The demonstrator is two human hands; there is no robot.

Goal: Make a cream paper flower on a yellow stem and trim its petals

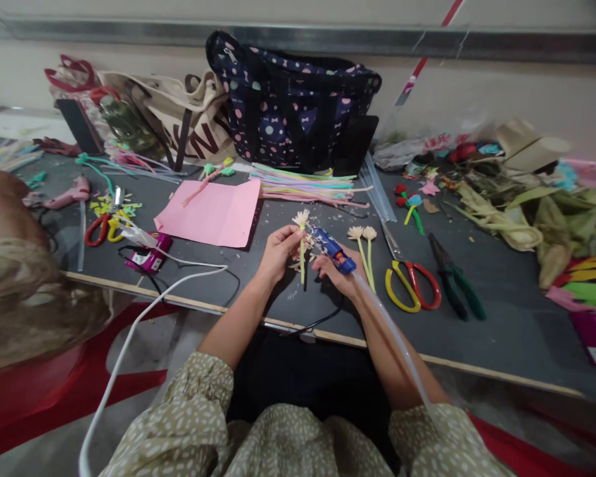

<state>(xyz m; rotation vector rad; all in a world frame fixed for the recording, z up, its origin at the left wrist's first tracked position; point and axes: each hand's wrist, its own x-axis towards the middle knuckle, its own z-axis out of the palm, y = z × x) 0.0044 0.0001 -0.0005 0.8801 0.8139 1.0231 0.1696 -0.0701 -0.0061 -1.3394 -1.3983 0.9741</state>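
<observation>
The left hand [278, 252] pinches one pale straw flower [302, 233] by its yellow-green stem, holding it upright over the dark table [501, 311]. The right hand [338, 273] is wrapped around one blue glue gun [334, 252], whose nozzle points at the stem just below the bloom; a clear glue stick [392, 331] trails back from it along the forearm.

Two more finished flowers [363, 246] lie side by side just right of the gun. Next come one pair of red-and-yellow scissors [411, 281] and one pair of green-handled pliers [451, 281]. To the left I count one pink paper sheet [213, 212], a second pair of scissors [102, 228], a pink glue gun [67, 194] and a small magenta box [149, 255]. Two bags stand at the back: a cream tote [179, 126] and a dotted navy bag [293, 106], with a bundle of pastel strips [308, 184] in front.

The hands work near the table's front edge [467, 368], where a bare patch lies around them. Husks [516, 212] crowd the right end.
</observation>
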